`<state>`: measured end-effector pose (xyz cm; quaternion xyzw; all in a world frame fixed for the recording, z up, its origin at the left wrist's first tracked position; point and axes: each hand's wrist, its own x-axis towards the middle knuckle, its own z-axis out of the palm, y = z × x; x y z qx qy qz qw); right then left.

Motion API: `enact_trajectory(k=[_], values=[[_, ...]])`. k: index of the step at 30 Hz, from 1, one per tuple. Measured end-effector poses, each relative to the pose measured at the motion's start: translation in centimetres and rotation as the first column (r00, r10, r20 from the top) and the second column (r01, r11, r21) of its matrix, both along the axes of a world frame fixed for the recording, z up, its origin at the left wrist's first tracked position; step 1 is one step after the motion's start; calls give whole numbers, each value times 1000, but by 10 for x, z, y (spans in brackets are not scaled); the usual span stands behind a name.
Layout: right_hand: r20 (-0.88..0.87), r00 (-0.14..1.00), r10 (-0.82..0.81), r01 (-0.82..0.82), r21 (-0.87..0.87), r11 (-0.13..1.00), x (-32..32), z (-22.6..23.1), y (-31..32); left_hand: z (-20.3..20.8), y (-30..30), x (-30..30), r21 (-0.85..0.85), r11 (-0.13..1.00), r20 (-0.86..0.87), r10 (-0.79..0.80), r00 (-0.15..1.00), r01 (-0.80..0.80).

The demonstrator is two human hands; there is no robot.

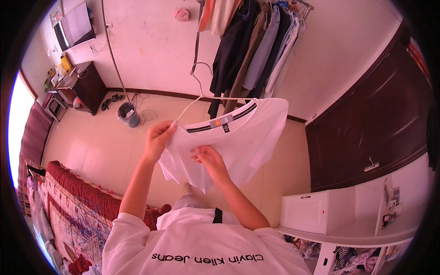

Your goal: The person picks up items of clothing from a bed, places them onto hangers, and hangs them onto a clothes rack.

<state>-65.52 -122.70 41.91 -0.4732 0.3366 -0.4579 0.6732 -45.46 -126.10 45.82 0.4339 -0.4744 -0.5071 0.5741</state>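
Observation:
A white short-sleeved T-shirt (229,140) hangs in front of me on a white hanger (196,87), whose hook points up and away. The hanger's arms run into the neckline, where a black-and-white patterned tape and small labels show inside the collar. My left hand (161,136) is closed on the shirt's left shoulder, thumb and fingers pinching cloth beside the hanger arm. In front of the shirt's chest is my right hand (210,161), its fingers loosely bent and a little apart. Whether its fingertips touch the cloth is hard to tell.
Several garments (261,50) hang from a rack at the back. A dark door (366,119) stands to the right, above a white cabinet (305,213). At left are a bed with a red patterned cover (82,201), a trash bin (128,114) and a dark desk (94,89).

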Motion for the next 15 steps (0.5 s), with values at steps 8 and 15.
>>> enact_trajectory(k=[8,15], values=[[-44,998,-47,48,14,999,48,0,-89,13,-70,36,80,996,27,-34,999,32],[-39,991,-128,131,81,988,77,-20,-134,-5,-104,47,202,976,-140,-52,989,80]])
